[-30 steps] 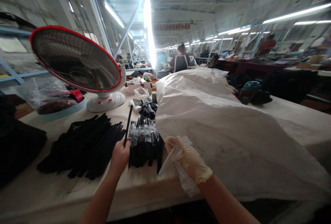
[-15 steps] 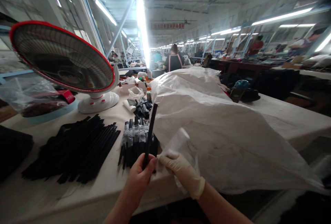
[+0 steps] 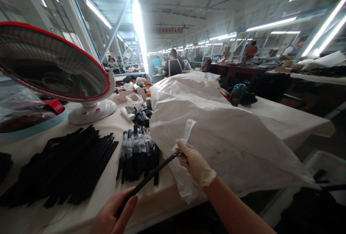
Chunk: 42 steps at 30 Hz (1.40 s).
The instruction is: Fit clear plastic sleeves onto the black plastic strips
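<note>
My left hand (image 3: pixel 115 210), bare, is closed around the lower end of a narrow black strip (image 3: pixel 152 174). The strip slants up to the right, and its far tip reaches the fingers of my right hand (image 3: pixel 196 165). That hand wears a pale glove and pinches a clear plastic sleeve (image 3: pixel 188 130), which sticks up above the fingers. Whether the strip's tip is inside the sleeve I cannot tell. Left of the hands lie a bundle of black strips (image 3: pixel 140 158) wrapped in clear plastic and a wide pile of loose black strips (image 3: pixel 72 165).
A large white plastic sack (image 3: pixel 216 129) covers much of the table (image 3: pixel 292 118) behind and right of my hands. A red-rimmed fan (image 3: pixel 92 111) stands at the left. Small items and a white roll (image 3: pixel 127 113) lie beyond the bundle. A person (image 3: pixel 173 64) sits farther back.
My left hand has moved down and left, and the black strip has swung from nearly upright to a slant towards my gloved hand. The gloved hand has risen slightly. The view has shifted right.
</note>
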Motion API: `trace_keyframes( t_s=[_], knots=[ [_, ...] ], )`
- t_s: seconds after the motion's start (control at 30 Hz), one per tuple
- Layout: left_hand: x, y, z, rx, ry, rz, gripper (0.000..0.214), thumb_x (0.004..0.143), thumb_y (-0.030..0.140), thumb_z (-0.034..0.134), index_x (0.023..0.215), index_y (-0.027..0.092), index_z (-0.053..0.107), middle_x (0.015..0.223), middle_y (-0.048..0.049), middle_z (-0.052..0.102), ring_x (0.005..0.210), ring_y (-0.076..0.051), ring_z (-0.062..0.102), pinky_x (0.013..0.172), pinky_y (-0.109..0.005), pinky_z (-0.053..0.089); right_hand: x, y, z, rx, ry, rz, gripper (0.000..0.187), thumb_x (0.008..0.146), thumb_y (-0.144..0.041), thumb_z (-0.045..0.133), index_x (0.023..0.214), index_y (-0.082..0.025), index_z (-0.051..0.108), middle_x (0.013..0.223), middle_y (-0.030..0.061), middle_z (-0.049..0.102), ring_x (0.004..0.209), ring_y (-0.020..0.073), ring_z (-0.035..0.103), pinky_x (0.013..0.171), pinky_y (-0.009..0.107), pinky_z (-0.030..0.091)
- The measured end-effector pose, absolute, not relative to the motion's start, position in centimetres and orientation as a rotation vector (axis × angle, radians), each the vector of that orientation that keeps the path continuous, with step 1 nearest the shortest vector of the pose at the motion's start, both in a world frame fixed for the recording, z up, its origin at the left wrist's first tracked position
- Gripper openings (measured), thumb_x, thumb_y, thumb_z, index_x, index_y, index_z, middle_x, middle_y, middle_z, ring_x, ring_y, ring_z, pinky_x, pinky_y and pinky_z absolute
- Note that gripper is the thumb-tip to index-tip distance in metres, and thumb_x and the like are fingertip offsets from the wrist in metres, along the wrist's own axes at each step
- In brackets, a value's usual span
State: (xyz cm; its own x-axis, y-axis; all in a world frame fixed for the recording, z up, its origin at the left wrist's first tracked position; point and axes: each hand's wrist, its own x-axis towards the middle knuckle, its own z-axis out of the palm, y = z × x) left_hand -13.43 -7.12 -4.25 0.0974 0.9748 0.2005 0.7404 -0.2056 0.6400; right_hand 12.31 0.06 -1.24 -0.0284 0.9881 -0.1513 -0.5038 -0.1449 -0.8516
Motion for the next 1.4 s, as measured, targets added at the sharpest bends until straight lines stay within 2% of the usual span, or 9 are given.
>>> trace_keyframes(
  t_s=[0.17, 0.3, 0.43, 0.53, 0.7, 1.0, 1.1, 1.27, 1.4],
  knots=[
    [-13.6, -7.1, -4.3, 2.506, 1.811, 0.940, 0.037, 0.084, 0.049, 0.047, 0.103, 0.023, 0.066, 0.082, -0.0026, 0.070, 0.069, -0.018, 0.068, 0.063, -0.024, 0.052, 13.0, -0.8, -0.8, -1.045, -0.993, 1.321, 0.036, 0.073, -0.048, 0.062, 0.061, -0.015, 0.058, 0.052, -0.0047, 0.048, 0.042, 0.0041, 0.025, 0.042, 0.022, 0.013],
    [-12.3, -7.3, -4.4, 2.709, 1.900, 1.023, 0.046, 0.084, 0.051, 0.045, 0.107, 0.017, 0.066, 0.066, -0.0031, 0.064, 0.055, -0.019, 0.062, 0.056, -0.029, 0.048, 11.4, -1.6, -1.3, -1.096, -1.012, 1.327, 0.030, 0.069, -0.045, 0.067, 0.068, -0.015, 0.064, 0.059, -0.0033, 0.054, 0.048, 0.0054, 0.035, 0.046, 0.020, 0.026],
    [-9.2, -6.6, -3.7, 2.306, 1.716, 1.072, 0.045, 0.085, 0.048, 0.042, 0.107, 0.017, 0.065, 0.078, -0.0057, 0.069, 0.070, -0.020, 0.066, 0.063, -0.027, 0.050, 8.2, -3.2, -2.5, -1.021, -0.979, 1.580, 0.033, 0.061, -0.047, 0.072, 0.069, -0.016, 0.068, 0.065, -0.0008, 0.061, 0.061, 0.0116, 0.051, 0.061, 0.024, 0.040],
    [-8.0, -6.2, -3.2, 1.848, 1.531, 1.011, 0.038, 0.083, 0.046, 0.045, 0.097, 0.018, 0.068, 0.085, -0.0039, 0.072, 0.080, -0.020, 0.066, 0.071, -0.025, 0.050, 8.2, -3.8, -2.5, -0.960, -0.957, 1.718, 0.038, 0.059, -0.050, 0.073, 0.075, -0.015, 0.070, 0.066, 0.0002, 0.062, 0.061, 0.0123, 0.053, 0.061, 0.024, 0.041],
    [-7.6, -6.4, -2.9, 1.597, 1.488, 0.994, 0.032, 0.073, 0.048, 0.055, 0.079, 0.019, 0.068, 0.066, 0.0009, 0.066, 0.065, -0.018, 0.060, 0.060, -0.023, 0.045, 8.9, -3.3, -1.8, -1.034, -0.674, 1.455, 0.041, 0.067, -0.057, 0.063, 0.078, -0.017, 0.070, 0.059, -0.0018, 0.056, 0.054, 0.0094, 0.048, 0.054, 0.021, 0.038],
    [-7.6, -7.7, -3.3, 1.480, 1.479, 1.078, 0.029, 0.074, 0.046, 0.057, 0.072, 0.018, 0.063, 0.058, 0.0027, 0.053, 0.057, -0.014, 0.048, 0.054, -0.023, 0.039, 7.6, -3.5, -2.3, -0.898, -0.746, 1.566, 0.045, 0.069, -0.061, 0.059, 0.081, -0.019, 0.071, 0.055, -0.0025, 0.052, 0.050, 0.0093, 0.046, 0.052, 0.022, 0.038],
    [-7.6, -7.2, -3.7, 1.492, 1.448, 1.143, 0.029, 0.077, 0.045, 0.053, 0.072, 0.017, 0.061, 0.058, 0.0018, 0.054, 0.058, -0.015, 0.049, 0.055, -0.024, 0.039, 6.5, -3.7, -2.7, -0.809, -0.750, 1.680, 0.040, 0.066, -0.057, 0.065, 0.070, -0.017, 0.069, 0.064, 0.0013, 0.060, 0.059, 0.0119, 0.053, 0.061, 0.024, 0.043],
    [-10.6, -2.2, -3.6, 1.493, 1.758, 1.112, 0.032, 0.079, 0.047, 0.048, 0.078, 0.016, 0.060, 0.051, 0.0057, 0.047, 0.047, -0.012, 0.047, 0.047, -0.023, 0.036, 7.3, -2.5, -2.3, -0.878, -0.722, 1.585, 0.027, 0.065, -0.045, 0.070, 0.079, -0.021, 0.069, 0.053, -0.0034, 0.056, 0.049, 0.0100, 0.046, 0.052, 0.024, 0.038],
    [-12.5, 4.0, -4.1, 1.435, 1.890, 1.094, 0.029, 0.085, 0.036, 0.045, 0.083, 0.012, 0.060, 0.056, 0.0032, 0.054, 0.052, -0.014, 0.055, 0.051, -0.026, 0.042, 8.1, -0.6, -2.2, -0.763, -0.598, 1.695, 0.037, 0.061, -0.046, 0.073, 0.087, -0.020, 0.069, 0.078, 0.0033, 0.069, 0.066, 0.0133, 0.059, 0.064, 0.025, 0.043]
  ],
)
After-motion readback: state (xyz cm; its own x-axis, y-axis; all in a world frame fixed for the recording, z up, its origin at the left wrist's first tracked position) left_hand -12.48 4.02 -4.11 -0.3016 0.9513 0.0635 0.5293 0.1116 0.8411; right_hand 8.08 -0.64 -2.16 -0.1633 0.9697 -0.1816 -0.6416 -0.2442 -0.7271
